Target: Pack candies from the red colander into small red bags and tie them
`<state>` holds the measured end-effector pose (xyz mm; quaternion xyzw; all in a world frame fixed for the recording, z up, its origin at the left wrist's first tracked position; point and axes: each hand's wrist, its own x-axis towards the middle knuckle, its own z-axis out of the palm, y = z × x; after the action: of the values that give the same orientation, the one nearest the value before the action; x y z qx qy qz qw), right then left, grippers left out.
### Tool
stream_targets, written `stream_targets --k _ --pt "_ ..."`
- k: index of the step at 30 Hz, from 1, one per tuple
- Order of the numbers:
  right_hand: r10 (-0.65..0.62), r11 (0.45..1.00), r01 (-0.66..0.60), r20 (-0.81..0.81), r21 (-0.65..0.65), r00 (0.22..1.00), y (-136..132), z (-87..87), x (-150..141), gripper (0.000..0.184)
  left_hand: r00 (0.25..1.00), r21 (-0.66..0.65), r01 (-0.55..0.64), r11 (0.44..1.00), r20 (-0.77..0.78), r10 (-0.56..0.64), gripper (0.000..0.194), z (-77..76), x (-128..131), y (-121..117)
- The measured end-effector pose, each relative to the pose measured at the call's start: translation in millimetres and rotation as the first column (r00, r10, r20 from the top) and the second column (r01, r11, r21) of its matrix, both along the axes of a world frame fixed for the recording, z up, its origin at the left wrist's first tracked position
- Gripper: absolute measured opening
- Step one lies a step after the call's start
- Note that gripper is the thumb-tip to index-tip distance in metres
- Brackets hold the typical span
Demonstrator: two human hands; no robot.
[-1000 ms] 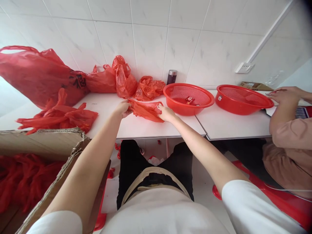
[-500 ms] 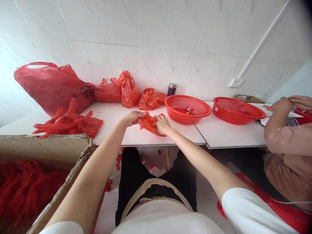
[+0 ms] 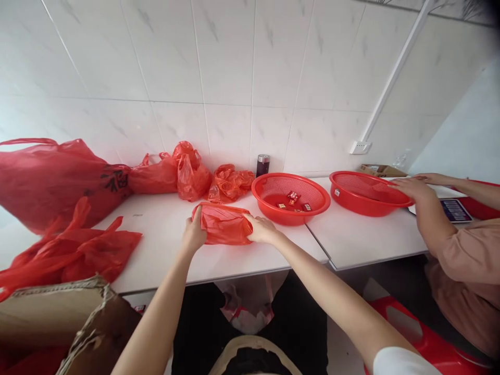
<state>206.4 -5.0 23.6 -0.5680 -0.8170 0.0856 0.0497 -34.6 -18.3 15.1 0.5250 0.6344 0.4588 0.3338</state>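
Observation:
A folded red plastic bag [image 3: 226,224] lies flat on the white table [image 3: 164,234] in front of me. My left hand [image 3: 194,232] grips its left end, with the fingers up over the edge. My right hand [image 3: 261,229] presses on its right end, close to the rim of a red mesh basket [image 3: 291,198]. That basket holds several small red packets [image 3: 292,198]. A co-worker's hands [image 3: 414,185] rest at the rim of a second red mesh basket [image 3: 367,195].
Loose red plastic bags [image 3: 70,250] and a large bag [image 3: 58,182] lie at the left, with crumpled ones [image 3: 230,183] against the tiled wall. A dark flask [image 3: 263,165] stands behind the baskets. A cardboard box [image 3: 78,323] sits at lower left, beside my left arm.
The red bag has gone from a crumpled strip to a flatter, folded bundle between my hands. My hands have moved apart to its ends. The co-worker's hands have moved onto the second basket's rim.

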Motion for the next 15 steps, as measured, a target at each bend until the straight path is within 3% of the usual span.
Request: stream_targets --k 4,8,13,15 --pt "0.033 0.996 -0.039 -0.072 -0.078 0.997 5 4.1 -1 0.088 0.944 0.025 0.097 0.995 0.315 -0.100 0.084 3.8 12 -2" --pt "-0.024 0.993 0.010 -0.112 -0.120 0.993 17 4.9 7 0.084 0.851 -0.017 0.188 0.982 0.503 -0.154 0.058 14.4 -7 -10" --pt "-0.077 0.985 0.062 -0.085 -0.162 0.993 21 3.4 26 0.080 0.688 -0.209 0.226 0.951 0.726 -0.005 0.010 6.4 -43 -14" --pt "-0.028 0.978 0.010 -0.081 -0.208 0.996 9 10.8 32 0.080 0.699 -0.263 0.231 0.937 0.715 0.029 0.013 -0.8 -53 -11"
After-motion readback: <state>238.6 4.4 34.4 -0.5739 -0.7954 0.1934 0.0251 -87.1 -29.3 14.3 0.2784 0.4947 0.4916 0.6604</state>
